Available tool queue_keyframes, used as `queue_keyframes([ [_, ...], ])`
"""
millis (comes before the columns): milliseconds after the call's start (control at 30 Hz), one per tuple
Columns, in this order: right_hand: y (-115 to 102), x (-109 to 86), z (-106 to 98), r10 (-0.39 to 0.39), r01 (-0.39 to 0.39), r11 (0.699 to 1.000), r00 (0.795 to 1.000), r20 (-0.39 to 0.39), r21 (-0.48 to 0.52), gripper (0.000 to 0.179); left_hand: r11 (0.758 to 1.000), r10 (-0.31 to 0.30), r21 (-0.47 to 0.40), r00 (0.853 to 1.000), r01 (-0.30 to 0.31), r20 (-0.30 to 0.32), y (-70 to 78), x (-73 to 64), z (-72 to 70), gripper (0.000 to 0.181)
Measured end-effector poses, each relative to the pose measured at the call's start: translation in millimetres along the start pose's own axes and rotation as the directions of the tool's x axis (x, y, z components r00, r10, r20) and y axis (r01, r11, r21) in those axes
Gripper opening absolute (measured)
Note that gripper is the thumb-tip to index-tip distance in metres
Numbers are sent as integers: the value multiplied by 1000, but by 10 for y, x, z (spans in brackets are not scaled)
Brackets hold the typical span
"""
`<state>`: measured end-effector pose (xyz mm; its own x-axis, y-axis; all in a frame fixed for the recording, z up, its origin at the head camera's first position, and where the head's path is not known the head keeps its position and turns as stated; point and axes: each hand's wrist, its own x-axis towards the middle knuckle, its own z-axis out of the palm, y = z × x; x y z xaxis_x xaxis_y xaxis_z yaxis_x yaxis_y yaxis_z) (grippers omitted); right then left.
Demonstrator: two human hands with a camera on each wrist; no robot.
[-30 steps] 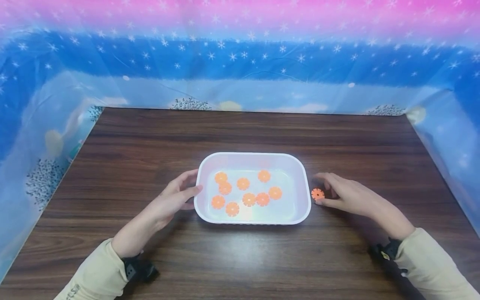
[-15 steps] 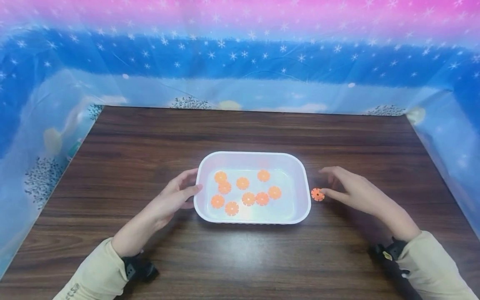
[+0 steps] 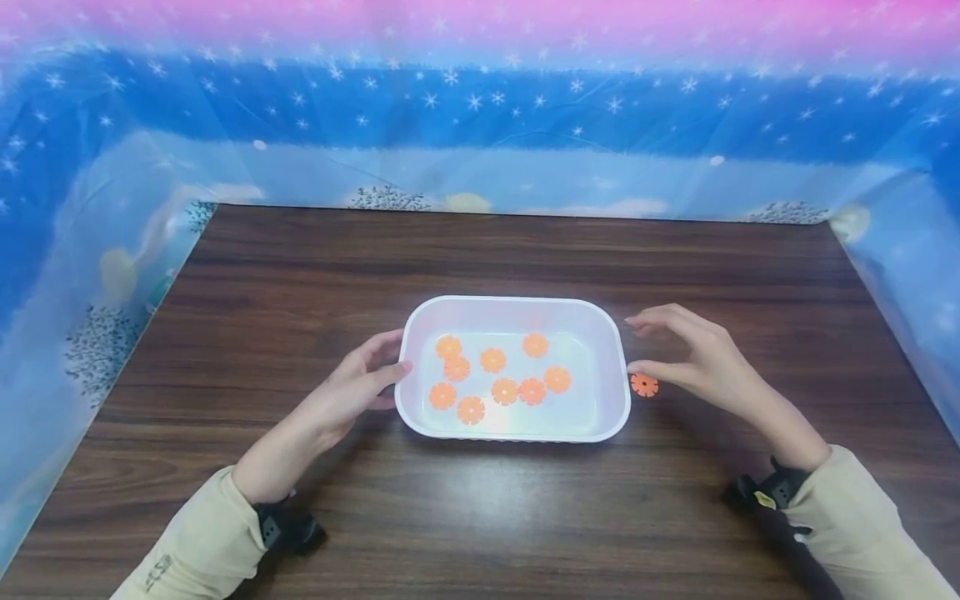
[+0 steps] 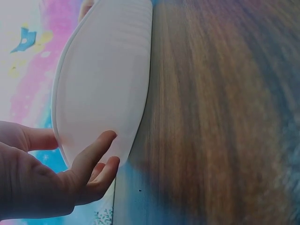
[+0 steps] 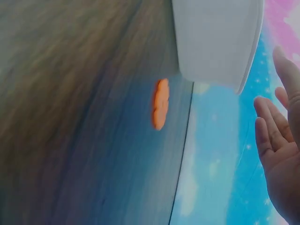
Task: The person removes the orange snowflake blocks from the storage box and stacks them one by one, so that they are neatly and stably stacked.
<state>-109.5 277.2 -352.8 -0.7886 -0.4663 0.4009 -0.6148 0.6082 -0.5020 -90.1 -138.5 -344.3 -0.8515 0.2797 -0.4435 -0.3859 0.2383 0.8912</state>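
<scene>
A white plastic tub point(image 3: 510, 425) stands on the table with several flat orange notched discs point(image 3: 471, 409) inside. My left hand point(image 3: 358, 379) grips its left end, thumb over the rim and fingers against the outer wall, as the left wrist view also shows. Another orange notched disc point(image 3: 647, 386) lies on the table close beside the tub's right end. Over it hovers my right hand point(image 3: 701, 358), holding nothing, its thumb and fingers spread near the tub's right rim. In the right wrist view that hand is raised well above the disc point(image 5: 161, 104).
The dark wood-grain table point(image 3: 480, 258) reaches back to a blue and pink snowflake-patterned cloth point(image 3: 480, 108), which also borders its left and right sides. Black wrist cameras point(image 3: 288, 529) sit at both sleeve cuffs.
My right hand has let go of the orange notched disc beside the tub and risen toward the tub's right rim. My left hand keeps its grip. The head view has shifted slightly.
</scene>
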Motion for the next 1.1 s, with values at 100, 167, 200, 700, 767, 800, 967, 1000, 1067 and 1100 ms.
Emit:
queue_keyframes([
  [100, -38, 92, 47, 4, -4, 1000, 1000, 17, 15, 65, 1000, -2, 0, 1000, 2, 1, -8, 2, -6, 58],
  [167, -63, 165, 83, 17, -18, 1000, 998, 57, 19, 68, 1000, 2, -1, 1000, -2, -1, -12, 2, -10, 58],
  [200, -73, 202, 103, 21, -23, 1000, 996, 81, 19, 70, 1000, 3, -2, 1000, -3, -2, -16, 2, -11, 58],
  [700, -286, 544, 363, 25, 5, 998, 880, 475, -62, 44, 1000, 23, -22, 1000, -22, 14, -45, 3, -28, 58],
  [767, -325, 568, 401, 37, 14, 995, 861, 507, -95, 42, 999, 24, -28, 1000, -23, 16, -54, 5, -28, 58],
  [800, -348, 576, 415, 46, 15, 993, 855, 517, -114, 42, 999, 24, -31, 1000, -24, 17, -58, 7, -26, 58],
  [967, -416, 603, 479, 79, 34, 980, 833, 547, -194, 40, 999, 24, -44, 1000, -23, 15, -66, 18, -23, 57],
  [1000, -422, 611, 495, 80, 38, 979, 830, 552, -199, 40, 999, 25, -47, 1000, -24, 16, -66, 17, -26, 57],
  [1067, -428, 629, 527, 73, 55, 977, 822, 565, -206, 37, 998, 26, -50, 1000, -25, 17, -67, 13, -35, 56],
  [1100, -432, 638, 544, 67, 65, 976, 820, 568, -209, 37, 998, 26, -53, 999, -25, 18, -69, 10, -40, 56],
])
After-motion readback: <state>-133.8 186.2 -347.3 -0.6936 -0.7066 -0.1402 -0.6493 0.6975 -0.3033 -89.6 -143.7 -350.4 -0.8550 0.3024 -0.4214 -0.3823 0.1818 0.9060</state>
